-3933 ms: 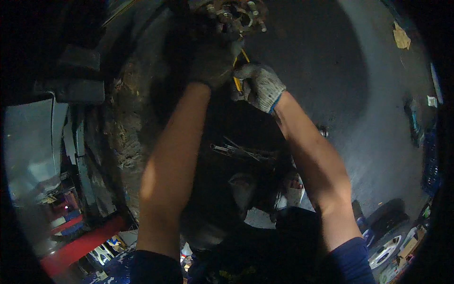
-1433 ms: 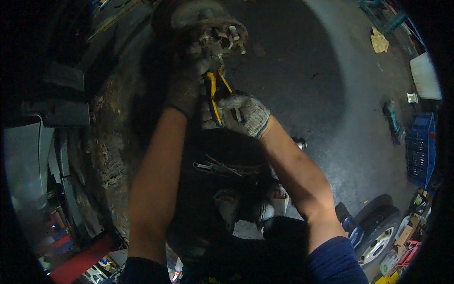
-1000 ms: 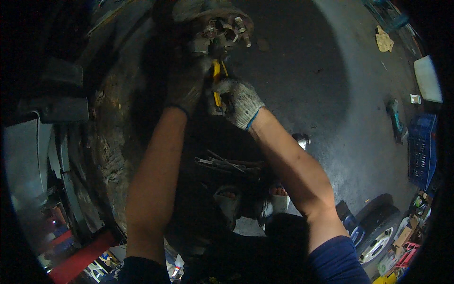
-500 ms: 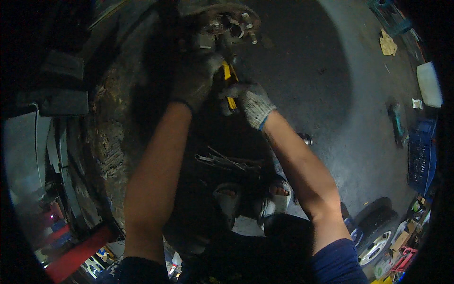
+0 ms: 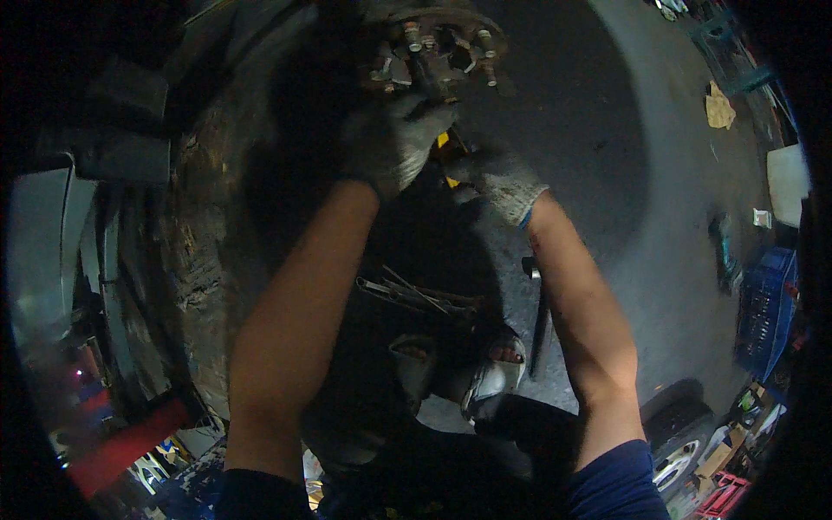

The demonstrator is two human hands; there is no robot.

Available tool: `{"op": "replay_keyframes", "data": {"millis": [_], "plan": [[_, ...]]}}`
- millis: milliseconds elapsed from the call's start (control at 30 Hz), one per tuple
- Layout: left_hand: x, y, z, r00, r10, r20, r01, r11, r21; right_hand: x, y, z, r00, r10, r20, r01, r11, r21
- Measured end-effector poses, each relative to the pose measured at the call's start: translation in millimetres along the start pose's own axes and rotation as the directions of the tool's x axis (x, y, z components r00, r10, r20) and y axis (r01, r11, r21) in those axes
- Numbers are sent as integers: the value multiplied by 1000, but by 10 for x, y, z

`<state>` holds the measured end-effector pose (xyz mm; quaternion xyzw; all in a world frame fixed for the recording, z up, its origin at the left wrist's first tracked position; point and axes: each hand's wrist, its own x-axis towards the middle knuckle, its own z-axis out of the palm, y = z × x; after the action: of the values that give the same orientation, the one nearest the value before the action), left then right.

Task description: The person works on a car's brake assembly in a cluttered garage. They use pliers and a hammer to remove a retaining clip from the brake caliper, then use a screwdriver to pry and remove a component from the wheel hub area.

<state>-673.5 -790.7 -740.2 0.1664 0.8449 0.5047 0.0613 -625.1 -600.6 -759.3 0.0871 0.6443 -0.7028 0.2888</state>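
Note:
My left hand (image 5: 394,143), in a grey work glove, is closed around the upper part of a yellow-and-black handled tool (image 5: 451,182), whose exact kind I cannot make out in the shadow. Curled at the tool's lower end is my right hand (image 5: 504,180), in a similar knit glove with a blue cuff edge. Just beyond the left fingers is a rusty wheel hub (image 5: 451,15) with several studs sticking out. The tool's far end is hidden by the left glove and darkness, so contact with the hub does not show.
Several metal hand tools (image 5: 416,296) lie on the dark floor before my sandalled feet. A long dark bar (image 5: 540,325) lies beside the right foot. At the right are a blue crate (image 5: 767,312), a white container (image 5: 786,185) and a tire (image 5: 672,433). Grey vehicle panels (image 5: 39,251) flank the left.
Both hands have shifted right with the tool, and the right hand slightly lower. More of the hub's studs show at the top. Less of the yellow is visible between the gloves.

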Motion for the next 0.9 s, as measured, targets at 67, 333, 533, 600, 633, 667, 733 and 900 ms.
{"op": "replay_keyframes", "data": {"millis": [67, 333, 533, 600, 633, 667, 733, 900], "plan": [[-11, 49, 53, 988, -151, 34, 155, 972, -176, -15, -43, -44, 999, -32, -27, 30, 998, -52], [13, 239, 114, 983, -183, -26, 165, 930, -328, -154, -375, -33, 963, -260, -72, 148, 733, -664], [55, 131, 119, 971, -231, -55, 209, 941, -268, -358, -519, -2, 919, -390, -58, 186, 559, -808], [57, 105, 111, 973, -221, -60, 196, 941, -276, -359, -550, 11, 910, -409, -72, 185, 556, -810], [54, 102, 110, 981, -180, -74, 156, 954, -255, -357, -568, 10, 915, -396, -81, 176, 570, -802], [56, 98, 102, 982, -172, -82, 149, 960, -235, -346, -587, 14, 931, -351, -98, 141, 596, -790], [55, 100, 95, 977, -191, -93, 170, 965, -198, -337, -617, 25, 942, -320, -105, 121, 613, -781], [57, 30, 96, 996, -31, -88, 24, 997, -76, -354, -617, 27, 913, -405, -47, 180, 502, -846]]}}
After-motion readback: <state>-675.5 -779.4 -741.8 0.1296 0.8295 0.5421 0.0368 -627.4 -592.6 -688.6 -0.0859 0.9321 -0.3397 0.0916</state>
